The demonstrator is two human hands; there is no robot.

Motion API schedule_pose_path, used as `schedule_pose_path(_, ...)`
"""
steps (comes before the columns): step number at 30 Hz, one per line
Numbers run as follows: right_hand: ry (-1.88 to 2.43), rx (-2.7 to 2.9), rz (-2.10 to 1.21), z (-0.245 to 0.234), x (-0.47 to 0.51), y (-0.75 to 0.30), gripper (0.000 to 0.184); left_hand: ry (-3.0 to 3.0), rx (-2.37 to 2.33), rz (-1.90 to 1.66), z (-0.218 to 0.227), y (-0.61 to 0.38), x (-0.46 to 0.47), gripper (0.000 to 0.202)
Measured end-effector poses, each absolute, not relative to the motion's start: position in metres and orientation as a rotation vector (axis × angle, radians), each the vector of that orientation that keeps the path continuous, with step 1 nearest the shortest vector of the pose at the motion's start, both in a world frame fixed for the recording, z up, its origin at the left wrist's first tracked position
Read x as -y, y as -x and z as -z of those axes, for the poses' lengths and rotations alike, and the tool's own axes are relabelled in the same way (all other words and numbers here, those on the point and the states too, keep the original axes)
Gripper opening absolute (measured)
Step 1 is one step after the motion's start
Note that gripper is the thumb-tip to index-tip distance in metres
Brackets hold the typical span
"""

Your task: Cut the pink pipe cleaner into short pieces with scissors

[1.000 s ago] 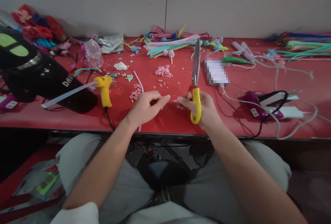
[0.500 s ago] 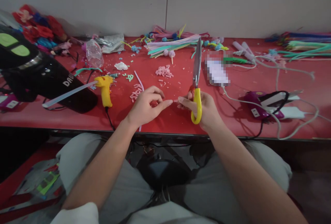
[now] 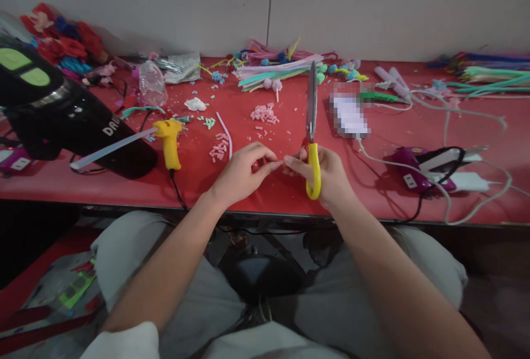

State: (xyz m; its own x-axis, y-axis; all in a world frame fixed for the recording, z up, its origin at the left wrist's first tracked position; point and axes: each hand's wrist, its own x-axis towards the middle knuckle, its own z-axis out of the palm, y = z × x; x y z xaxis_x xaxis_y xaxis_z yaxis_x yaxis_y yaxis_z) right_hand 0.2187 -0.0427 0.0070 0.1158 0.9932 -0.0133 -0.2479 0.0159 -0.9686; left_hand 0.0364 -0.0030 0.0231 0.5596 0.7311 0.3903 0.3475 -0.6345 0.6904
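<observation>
My right hand is closed round scissors with yellow handles, blades together and pointing up and away from me. Its thumb and forefinger also pinch one end of a tiny pink pipe cleaner piece. From the other side, thumb and forefinger of my left hand close on that piece, so most of it is hidden. Left of my left hand lie a pile of short pink pieces and a lilac pipe cleaner. Farther back is a second pink pile, with a few green pieces to its left.
A yellow glue gun with a long glue stick and a black bottle-like appliance stand left. Bundled pipe cleaners line the wall. Right are a pixelated phone-like object, a purple power socket and loose white cables.
My left fingertips have moved right and closed on the pink piece at my right fingertips. The scissors have tilted slightly left; my right hand has barely moved.
</observation>
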Motion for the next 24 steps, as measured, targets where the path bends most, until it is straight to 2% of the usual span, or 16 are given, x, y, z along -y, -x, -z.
schedule_pose_path(12,1.161,1.058,-1.214,-0.007,0.044,-0.22,0.044,-2.176,-0.908,-0.88,-0.019,-0.039,0.003,0.014)
schedule_pose_path(20,1.777,1.639,-0.675,-0.034,0.051,-0.266,0.056,-2.084,-1.055,-0.985,-0.012,-0.017,-0.008,0.022)
schedule_pose_path(24,1.891,1.942,-0.642,-0.035,0.052,-0.297,0.057,-2.081,-1.078,-0.997,-0.007,-0.012,-0.008,0.024)
